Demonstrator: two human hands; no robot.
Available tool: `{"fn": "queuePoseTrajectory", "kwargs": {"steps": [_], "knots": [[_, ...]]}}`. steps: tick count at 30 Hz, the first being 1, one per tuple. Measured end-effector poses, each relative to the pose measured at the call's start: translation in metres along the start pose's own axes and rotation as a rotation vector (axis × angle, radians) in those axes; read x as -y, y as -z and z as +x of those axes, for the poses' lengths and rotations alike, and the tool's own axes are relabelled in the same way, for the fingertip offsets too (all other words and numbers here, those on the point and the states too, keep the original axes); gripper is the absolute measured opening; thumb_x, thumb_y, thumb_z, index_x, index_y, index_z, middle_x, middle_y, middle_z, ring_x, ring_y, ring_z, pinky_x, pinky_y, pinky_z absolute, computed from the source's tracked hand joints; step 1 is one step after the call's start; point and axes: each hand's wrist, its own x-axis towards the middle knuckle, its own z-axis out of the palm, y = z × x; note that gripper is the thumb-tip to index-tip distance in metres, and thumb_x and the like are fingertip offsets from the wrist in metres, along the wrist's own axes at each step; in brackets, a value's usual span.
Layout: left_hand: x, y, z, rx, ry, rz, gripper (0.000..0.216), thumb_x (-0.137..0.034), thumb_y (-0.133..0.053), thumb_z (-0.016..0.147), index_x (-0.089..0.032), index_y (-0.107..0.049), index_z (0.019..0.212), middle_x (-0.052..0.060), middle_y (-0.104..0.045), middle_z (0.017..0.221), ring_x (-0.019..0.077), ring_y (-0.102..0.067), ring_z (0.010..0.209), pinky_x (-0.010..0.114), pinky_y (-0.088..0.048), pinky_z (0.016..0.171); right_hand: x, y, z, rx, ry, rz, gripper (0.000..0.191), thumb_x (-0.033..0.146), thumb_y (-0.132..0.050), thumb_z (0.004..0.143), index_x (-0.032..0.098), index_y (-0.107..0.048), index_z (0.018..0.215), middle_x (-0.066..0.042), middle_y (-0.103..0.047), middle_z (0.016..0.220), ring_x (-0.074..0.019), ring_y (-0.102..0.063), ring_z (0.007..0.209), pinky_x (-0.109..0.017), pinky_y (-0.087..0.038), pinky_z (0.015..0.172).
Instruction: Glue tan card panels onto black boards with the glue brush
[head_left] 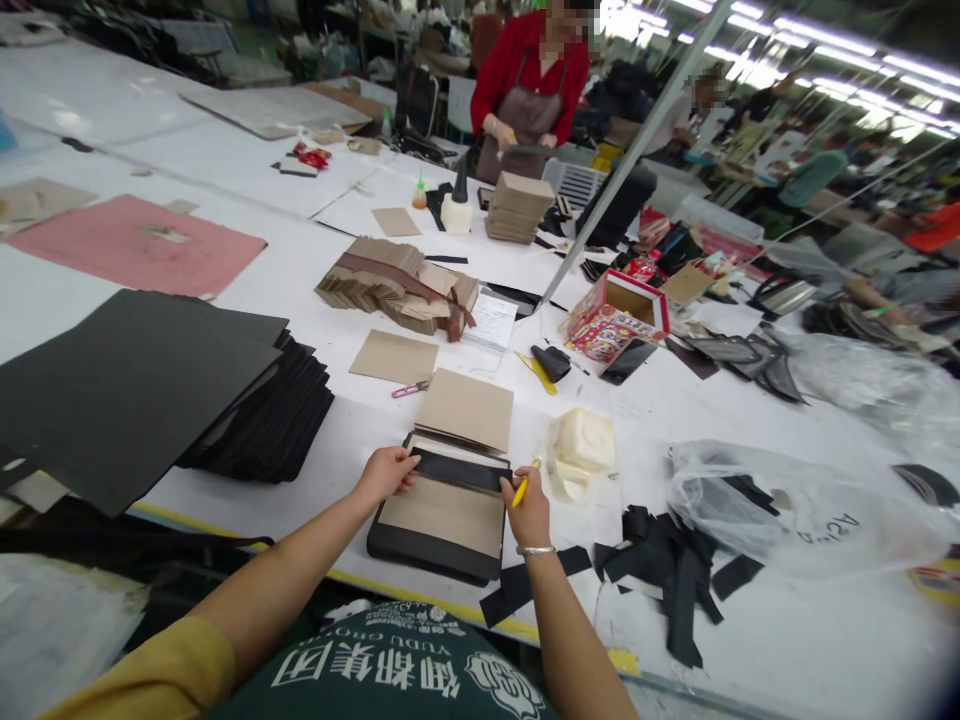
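A tan card panel with black edging (442, 515) lies on the white table (315, 270) right in front of me. My left hand (387, 472) pinches the left end of the black strip (465, 471) folded over its far edge. My right hand (528, 509) rests at the strip's right end, closed round a yellow tool (523, 487). A stack of tan cards (466, 409) sits just beyond the panel.
Black sheets (150, 390) are piled at the left. A tied bundle of tan cards (397, 285), a cream tub (579, 452), black scraps (667, 570) and a plastic bag (795, 515) lie around. A person in red (534, 85) works at the far side.
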Motion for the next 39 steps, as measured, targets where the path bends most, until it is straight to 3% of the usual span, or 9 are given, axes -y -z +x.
{"fn": "queuePoseTrajectory", "kwargs": {"steps": [5,8,22,39], "knots": [[-0.002,0.000,0.019,-0.147,-0.230,0.384,0.036,-0.048,-0.051,0.070,-0.016,-0.051,0.054,-0.003,-0.050,0.045,0.0097,-0.046,0.043,0.021,-0.032,0.045,-0.010,-0.013,0.010,-0.050,0.049,-0.053,0.025,0.036,-0.044,0.079,0.017,-0.044,0.095,0.000,-0.055,0.070,-0.0149,-0.057,0.060,-0.026,-0.042,0.056],[-0.004,-0.002,0.026,-0.210,-0.271,0.496,0.034,-0.047,-0.050,0.070,-0.016,-0.053,0.054,-0.002,-0.053,0.050,0.0114,-0.049,0.051,0.022,-0.031,0.049,-0.014,-0.021,0.015,-0.070,0.075,-0.045,0.025,0.036,-0.043,0.080,0.017,-0.044,0.096,-0.001,-0.055,0.073,-0.0152,-0.058,0.062,-0.026,-0.044,0.058],[-0.005,-0.006,0.030,-0.274,-0.243,0.622,0.034,-0.046,-0.049,0.071,-0.018,-0.051,0.054,-0.002,-0.052,0.051,0.0118,-0.047,0.053,0.022,-0.028,0.052,-0.015,-0.031,0.018,-0.108,0.064,-0.009,0.023,0.033,-0.043,0.081,0.016,-0.043,0.097,0.002,-0.051,0.065,-0.0136,-0.054,0.059,-0.025,-0.043,0.058],[0.004,-0.006,0.039,-0.244,-0.230,0.710,0.035,-0.050,-0.045,0.072,-0.019,-0.051,0.056,0.000,-0.055,0.052,0.0143,-0.050,0.054,0.023,-0.028,0.051,-0.015,-0.034,0.019,-0.071,-0.004,-0.095,0.023,0.025,-0.044,0.079,0.017,-0.043,0.100,0.000,-0.054,0.071,-0.0144,-0.055,0.063,-0.025,-0.042,0.061]]}}
